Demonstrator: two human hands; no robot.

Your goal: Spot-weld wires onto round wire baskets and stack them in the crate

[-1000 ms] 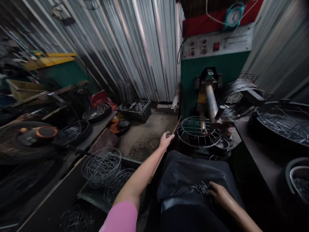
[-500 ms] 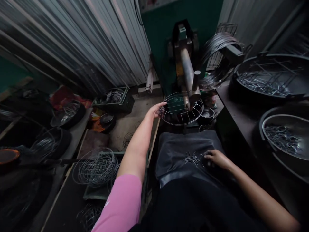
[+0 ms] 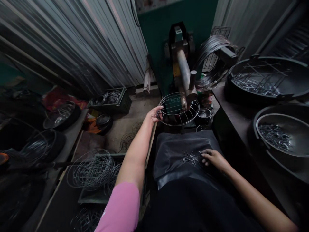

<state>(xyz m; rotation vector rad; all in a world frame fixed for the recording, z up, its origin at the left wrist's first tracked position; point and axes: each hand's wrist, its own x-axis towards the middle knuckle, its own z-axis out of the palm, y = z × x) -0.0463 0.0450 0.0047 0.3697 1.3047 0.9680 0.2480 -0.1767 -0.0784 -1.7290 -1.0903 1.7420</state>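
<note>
My left hand (image 3: pixel 155 114) is closed on the left rim of a round wire rack (image 3: pixel 180 123), made of two hoops joined by short wires. The rack's far side sits at the electrode arms of a spot-welding machine (image 3: pixel 184 69). On the dark apron (image 3: pixel 164 151) over my lap lies a small heap of short metal wire pieces (image 3: pixel 190 158). My right hand (image 3: pixel 211 157) is just right of that heap, thumb and finger pinched on a short wire piece (image 3: pixel 200 151).
A big pan of wire pieces (image 3: pixel 256 85) and a bowl of small pieces (image 3: pixel 275 137) stand on the right bench. A wire coil (image 3: pixel 213 48) hangs behind. Wire hoops (image 3: pixel 94 169) pile up at left, near a green crate (image 3: pixel 118 103).
The view has shifted slightly. My right hand has lifted a little from the heap, a short wire piece now showing at its fingertips. My left hand still holds the rack at the machine.
</note>
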